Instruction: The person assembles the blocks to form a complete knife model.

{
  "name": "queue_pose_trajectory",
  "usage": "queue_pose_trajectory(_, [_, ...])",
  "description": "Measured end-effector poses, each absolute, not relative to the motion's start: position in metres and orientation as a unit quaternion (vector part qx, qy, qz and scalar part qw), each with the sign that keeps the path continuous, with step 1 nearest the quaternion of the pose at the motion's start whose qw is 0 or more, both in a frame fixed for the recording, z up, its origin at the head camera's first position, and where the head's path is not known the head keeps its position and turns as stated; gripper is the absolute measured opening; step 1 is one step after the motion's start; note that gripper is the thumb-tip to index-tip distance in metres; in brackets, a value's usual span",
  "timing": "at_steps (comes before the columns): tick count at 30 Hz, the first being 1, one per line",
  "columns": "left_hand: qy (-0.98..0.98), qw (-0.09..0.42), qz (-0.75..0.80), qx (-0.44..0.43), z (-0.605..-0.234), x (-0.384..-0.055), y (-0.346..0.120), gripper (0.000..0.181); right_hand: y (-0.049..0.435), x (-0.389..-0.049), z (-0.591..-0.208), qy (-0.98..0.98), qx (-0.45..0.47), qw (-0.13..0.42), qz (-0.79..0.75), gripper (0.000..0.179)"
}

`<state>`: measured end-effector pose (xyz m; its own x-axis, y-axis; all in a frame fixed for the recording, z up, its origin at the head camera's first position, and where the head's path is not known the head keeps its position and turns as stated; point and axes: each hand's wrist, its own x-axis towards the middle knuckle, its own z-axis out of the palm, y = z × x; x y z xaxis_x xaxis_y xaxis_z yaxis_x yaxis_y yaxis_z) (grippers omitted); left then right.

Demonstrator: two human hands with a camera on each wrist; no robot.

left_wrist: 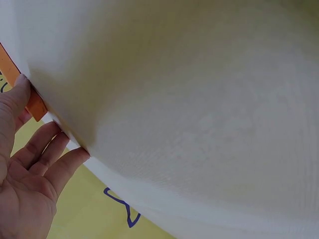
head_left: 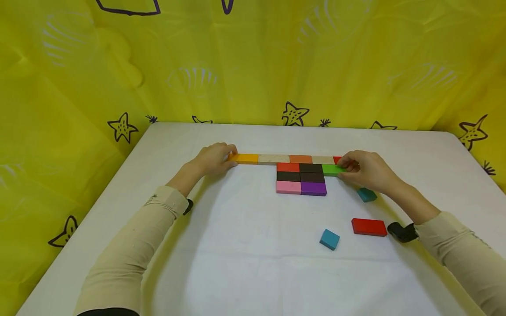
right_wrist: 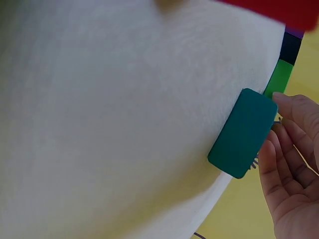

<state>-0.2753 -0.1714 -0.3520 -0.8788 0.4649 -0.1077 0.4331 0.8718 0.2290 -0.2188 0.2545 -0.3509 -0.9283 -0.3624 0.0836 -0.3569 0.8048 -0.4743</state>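
My left hand (head_left: 213, 159) is at the far left end of a straight row of flat blocks and pinches the yellow-orange block (head_left: 246, 159) there. In the left wrist view, the thumb lies along the side of that block (left_wrist: 36, 105). My right hand (head_left: 365, 169) pinches the right end of the green block (head_left: 331, 170). Its fingers partly cover a red block (head_left: 337, 159) behind. Pale wooden blocks (head_left: 273, 159) and an orange block (head_left: 300, 159) make up the rest of the back row. Against its front sit red (head_left: 288, 167), black, brown, pink (head_left: 288, 187) and purple (head_left: 313, 188) blocks.
A teal block (head_left: 366, 195) lies loose below my right wrist. Nearer are a long red block (head_left: 369, 227) and a blue block (head_left: 329, 239). The white table (head_left: 237, 263) meets a yellow patterned cloth (head_left: 253, 66) at its back edge.
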Motion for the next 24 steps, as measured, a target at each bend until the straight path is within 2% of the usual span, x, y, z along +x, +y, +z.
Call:
queue_pose_trajectory(14, [0.964, 0.076, 0.1, 0.233, -0.353, -0.275, -0.17, 0.035, 0.266, -0.196, -0.34, 0.946, -0.182, 0.002, -0.266, 0.025])
queue_pose_trajectory(24, [0.966, 0.079, 0.097, 0.227, -0.352, -0.274, -0.171, 0.036, 0.279, -0.171, -0.338, 0.94, -0.204, -0.028, -0.271, 0.021])
